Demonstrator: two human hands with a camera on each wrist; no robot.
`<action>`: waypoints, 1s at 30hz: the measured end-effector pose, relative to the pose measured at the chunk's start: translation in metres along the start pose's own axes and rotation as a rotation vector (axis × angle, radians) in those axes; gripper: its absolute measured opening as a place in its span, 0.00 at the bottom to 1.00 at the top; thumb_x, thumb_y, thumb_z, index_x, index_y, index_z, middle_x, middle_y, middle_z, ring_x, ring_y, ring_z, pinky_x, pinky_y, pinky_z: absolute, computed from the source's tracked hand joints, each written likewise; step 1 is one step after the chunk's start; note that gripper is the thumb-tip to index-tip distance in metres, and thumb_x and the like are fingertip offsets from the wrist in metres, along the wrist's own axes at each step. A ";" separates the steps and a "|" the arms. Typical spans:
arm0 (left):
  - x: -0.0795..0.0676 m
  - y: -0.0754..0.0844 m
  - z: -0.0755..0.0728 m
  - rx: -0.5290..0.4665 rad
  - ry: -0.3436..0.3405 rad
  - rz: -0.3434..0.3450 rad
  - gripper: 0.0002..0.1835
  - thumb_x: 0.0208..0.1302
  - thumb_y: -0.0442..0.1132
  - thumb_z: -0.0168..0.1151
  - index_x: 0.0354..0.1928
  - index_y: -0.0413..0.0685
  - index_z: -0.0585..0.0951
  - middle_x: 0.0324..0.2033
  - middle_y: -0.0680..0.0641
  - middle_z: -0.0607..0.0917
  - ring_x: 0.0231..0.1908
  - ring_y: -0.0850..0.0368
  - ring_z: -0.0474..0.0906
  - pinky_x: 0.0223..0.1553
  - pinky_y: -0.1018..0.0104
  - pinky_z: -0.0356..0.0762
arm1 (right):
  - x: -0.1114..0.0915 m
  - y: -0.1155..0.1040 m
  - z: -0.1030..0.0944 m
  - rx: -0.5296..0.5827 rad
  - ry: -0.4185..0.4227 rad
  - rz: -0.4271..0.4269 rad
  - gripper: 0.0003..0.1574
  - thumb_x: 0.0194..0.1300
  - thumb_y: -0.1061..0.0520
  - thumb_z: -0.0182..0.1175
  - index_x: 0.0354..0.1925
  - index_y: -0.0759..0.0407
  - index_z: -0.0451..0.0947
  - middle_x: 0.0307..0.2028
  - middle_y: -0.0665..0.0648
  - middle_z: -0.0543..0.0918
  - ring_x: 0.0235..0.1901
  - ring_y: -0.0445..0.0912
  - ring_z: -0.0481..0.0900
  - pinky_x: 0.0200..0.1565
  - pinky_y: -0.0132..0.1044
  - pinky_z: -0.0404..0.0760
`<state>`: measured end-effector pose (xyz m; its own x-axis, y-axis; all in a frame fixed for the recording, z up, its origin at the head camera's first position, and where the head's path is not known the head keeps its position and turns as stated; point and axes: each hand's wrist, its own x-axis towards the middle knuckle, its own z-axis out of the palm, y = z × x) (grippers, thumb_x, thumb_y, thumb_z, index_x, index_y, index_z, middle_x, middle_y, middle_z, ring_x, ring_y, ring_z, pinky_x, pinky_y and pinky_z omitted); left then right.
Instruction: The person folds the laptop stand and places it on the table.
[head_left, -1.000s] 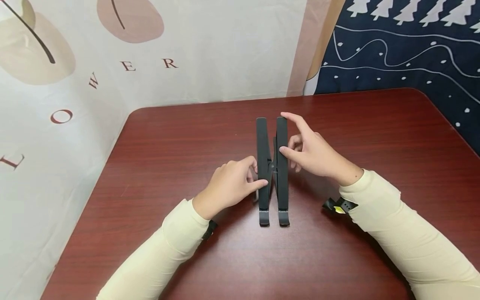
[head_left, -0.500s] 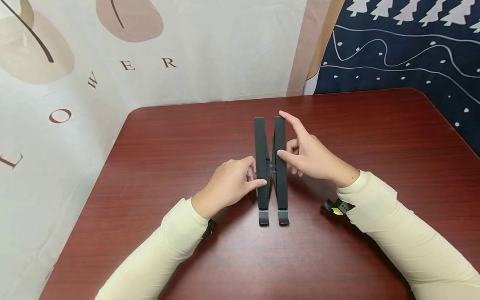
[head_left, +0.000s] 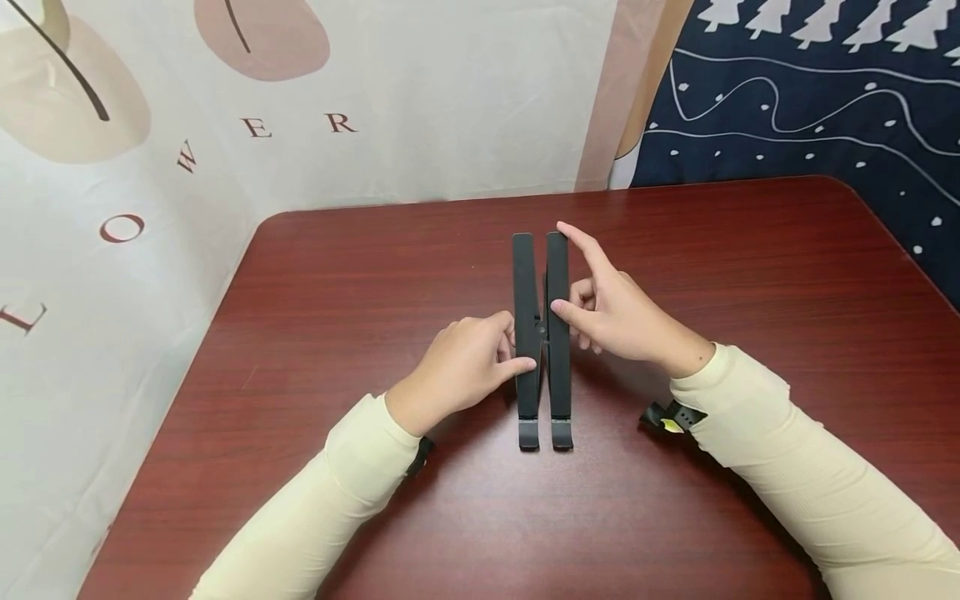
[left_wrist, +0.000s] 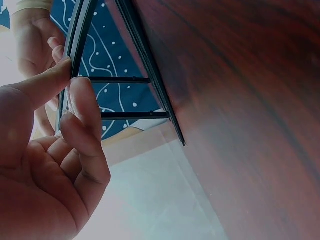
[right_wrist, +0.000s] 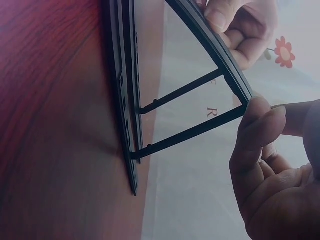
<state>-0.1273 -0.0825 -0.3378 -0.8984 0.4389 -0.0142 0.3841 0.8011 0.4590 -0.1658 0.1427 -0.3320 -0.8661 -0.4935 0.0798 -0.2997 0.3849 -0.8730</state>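
Observation:
A black folding laptop stand (head_left: 558, 375) stands on the table, its two long arms side by side, joined at a middle pivot, hooked lips at the near end. My left hand (head_left: 465, 367) pinches the left arm, thumb on top and curled fingers at its outer side. On the right arm, my right hand (head_left: 626, 308) has its thumb on top and its index finger stretched to the far tip; the other fingers curl beside it. Slanted struts (right_wrist: 190, 132) hold the upper arms raised over the base rails (right_wrist: 122, 100) in the right wrist view. The left wrist view shows similar struts (left_wrist: 130, 116).
The dark red wooden table (head_left: 337, 275) spreads around the stand. Behind it hang a pale lettered cloth (head_left: 450, 100) and a navy cloth with white trees (head_left: 795, 100). A black strap (head_left: 675, 415) sits at the right wrist.
The stand's two arms have drawn closer together, narrowing the gap between them. My right hand has shifted slightly left with the right arm; my left hand keeps nearly the same place.

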 end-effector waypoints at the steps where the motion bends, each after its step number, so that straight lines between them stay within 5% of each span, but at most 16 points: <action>1: 0.000 0.000 0.000 0.001 0.001 0.002 0.16 0.59 0.51 0.73 0.32 0.51 0.76 0.21 0.58 0.82 0.20 0.65 0.75 0.26 0.69 0.72 | 0.000 0.000 0.000 0.000 0.001 -0.002 0.60 0.69 0.60 0.63 0.75 0.22 0.36 0.18 0.60 0.77 0.13 0.52 0.77 0.18 0.43 0.79; 30: 0.002 0.000 -0.002 0.009 -0.001 0.043 0.17 0.58 0.51 0.74 0.32 0.50 0.76 0.20 0.58 0.82 0.20 0.66 0.75 0.25 0.70 0.72 | 0.004 0.001 0.010 0.039 0.023 -0.013 0.57 0.68 0.61 0.63 0.75 0.24 0.39 0.18 0.60 0.77 0.13 0.52 0.77 0.18 0.45 0.79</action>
<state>-0.1294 -0.0823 -0.3364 -0.8809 0.4733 0.0039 0.4239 0.7853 0.4512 -0.1655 0.1334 -0.3372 -0.8712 -0.4802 0.1019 -0.2956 0.3475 -0.8898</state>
